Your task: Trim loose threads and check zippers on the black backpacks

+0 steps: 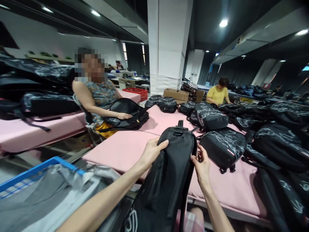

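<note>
at the pink table [116,148], the left hand [154,149] is gripping the black backpack [172,164], the right hand [201,163] is pinching its edge; even tension is likely keeping it steady.

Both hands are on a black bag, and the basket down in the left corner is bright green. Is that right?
Not quite: the basket in the lower left corner is blue, not bright green, as the head view shows. The rest is right: the left hand and the right hand are both on a black bag.
</note>
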Demonstrator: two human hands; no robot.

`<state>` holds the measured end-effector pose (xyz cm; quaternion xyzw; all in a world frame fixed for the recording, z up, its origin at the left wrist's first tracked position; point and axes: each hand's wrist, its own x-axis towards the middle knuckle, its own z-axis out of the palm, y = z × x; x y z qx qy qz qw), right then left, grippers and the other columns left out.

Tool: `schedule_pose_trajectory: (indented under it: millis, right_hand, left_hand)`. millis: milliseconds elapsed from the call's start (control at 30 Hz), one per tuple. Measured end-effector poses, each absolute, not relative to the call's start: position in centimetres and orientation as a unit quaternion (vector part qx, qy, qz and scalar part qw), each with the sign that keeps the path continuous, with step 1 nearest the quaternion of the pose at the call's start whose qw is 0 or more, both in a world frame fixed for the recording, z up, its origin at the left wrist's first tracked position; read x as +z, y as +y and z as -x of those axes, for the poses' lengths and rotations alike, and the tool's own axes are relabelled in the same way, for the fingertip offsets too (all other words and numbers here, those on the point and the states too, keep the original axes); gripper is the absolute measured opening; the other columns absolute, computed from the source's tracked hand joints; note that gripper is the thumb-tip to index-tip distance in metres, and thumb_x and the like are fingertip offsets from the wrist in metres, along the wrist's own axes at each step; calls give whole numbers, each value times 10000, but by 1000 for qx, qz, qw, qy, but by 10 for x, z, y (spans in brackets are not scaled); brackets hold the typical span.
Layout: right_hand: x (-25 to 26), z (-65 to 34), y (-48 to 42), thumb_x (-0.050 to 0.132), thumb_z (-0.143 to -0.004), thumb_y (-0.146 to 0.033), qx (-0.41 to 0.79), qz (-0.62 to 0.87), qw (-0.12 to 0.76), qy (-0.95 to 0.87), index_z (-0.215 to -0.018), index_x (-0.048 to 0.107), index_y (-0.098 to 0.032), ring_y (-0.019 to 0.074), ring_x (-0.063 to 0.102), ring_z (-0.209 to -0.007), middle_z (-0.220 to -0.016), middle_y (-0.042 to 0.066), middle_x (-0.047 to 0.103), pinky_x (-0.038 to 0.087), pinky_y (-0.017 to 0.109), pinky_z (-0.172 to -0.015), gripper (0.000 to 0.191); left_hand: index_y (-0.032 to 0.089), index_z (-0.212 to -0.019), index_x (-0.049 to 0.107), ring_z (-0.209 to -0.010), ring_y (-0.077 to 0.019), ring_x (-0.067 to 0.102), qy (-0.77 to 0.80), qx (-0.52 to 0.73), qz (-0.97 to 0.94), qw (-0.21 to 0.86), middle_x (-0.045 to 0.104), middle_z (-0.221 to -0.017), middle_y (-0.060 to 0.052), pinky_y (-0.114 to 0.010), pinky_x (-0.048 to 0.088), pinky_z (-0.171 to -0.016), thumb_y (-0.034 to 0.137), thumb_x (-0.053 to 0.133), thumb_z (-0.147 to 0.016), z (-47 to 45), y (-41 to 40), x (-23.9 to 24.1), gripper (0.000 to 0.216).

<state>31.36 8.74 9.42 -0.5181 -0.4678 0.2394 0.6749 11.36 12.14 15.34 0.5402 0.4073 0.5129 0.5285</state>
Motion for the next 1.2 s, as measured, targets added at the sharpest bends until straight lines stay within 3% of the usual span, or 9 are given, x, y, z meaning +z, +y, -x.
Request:
schedule_pose_trajectory:
  millis: [167,267,400,500,667,767,900,1100,1200]
  right_hand:
    - [146,-324,58,653,-720,-377,79,451,739,-495,-1172,581,-213,185,564,-878,-1034,56,612,450,292,-745,487]
    - [135,-337,60,630,-747,-379,73,445,734,-507,-1142,614,-205,154,554,-772,-965,56,618,457,274,-676,432]
    - [112,-360,62,644,-733,-377,116,519,690,-492,-1051,657,-158,118,509,-650,-833,39,606,460,267,-621,387]
    - [127,-367,47,627,-750,-377,55,547,679,-487,-1036,652,-165,130,519,-669,-823,35,594,460,267,-618,357]
    - [180,-358,39,569,-815,-326,-79,539,580,-606,-1085,614,-229,179,570,-822,-940,57,594,467,293,-698,290]
    - [197,-354,55,550,-830,-297,-122,553,518,-641,-1096,603,-245,196,579,-913,-1013,66,586,460,309,-773,276]
    - [206,-353,72,565,-815,-273,-121,585,438,-671,-900,638,-234,183,602,-815,-915,36,604,451,289,-725,119]
    - [206,-351,76,538,-816,-237,-109,569,453,-678,-769,587,-211,167,587,-740,-788,15,599,425,269,-691,72]
    - [205,-350,77,535,-816,-268,-97,565,463,-676,-750,584,-206,175,582,-736,-779,24,602,424,274,-692,103]
  left_hand:
    - [144,-1064,634,-965,-233,607,357,599,-598,396,681,-1013,-55,-278,492,-796,423,614,-749,-116,71,204,421]
    - [162,-1032,644,-884,-206,624,378,591,-617,357,690,-950,-42,-252,499,-743,416,563,-788,-124,66,175,361]
    - [142,-959,660,-622,-163,599,426,525,-650,347,674,-699,-12,-223,475,-564,409,519,-804,-143,82,124,339]
    - [135,-920,664,-585,-140,580,430,515,-662,336,671,-695,-10,-202,455,-534,424,495,-816,-152,90,110,350]
    - [141,-1074,616,-608,-147,599,418,498,-682,334,699,-794,-25,-213,473,-535,448,480,-831,-155,88,111,415]
    - [150,-1058,621,-716,-179,639,411,499,-689,328,706,-890,-47,-240,506,-600,439,476,-839,-155,88,107,391]
    - [173,-1028,634,-816,-197,655,395,496,-706,314,698,-981,-57,-277,528,-722,419,484,-847,-151,93,103,341]
    - [205,-1132,584,-925,-183,610,347,571,-728,152,633,-1056,-57,-303,503,-799,342,500,-860,-137,116,144,316]
    - [209,-1004,653,-914,-183,565,312,522,-793,45,609,-958,-49,-307,468,-782,257,536,-849,-137,135,182,200]
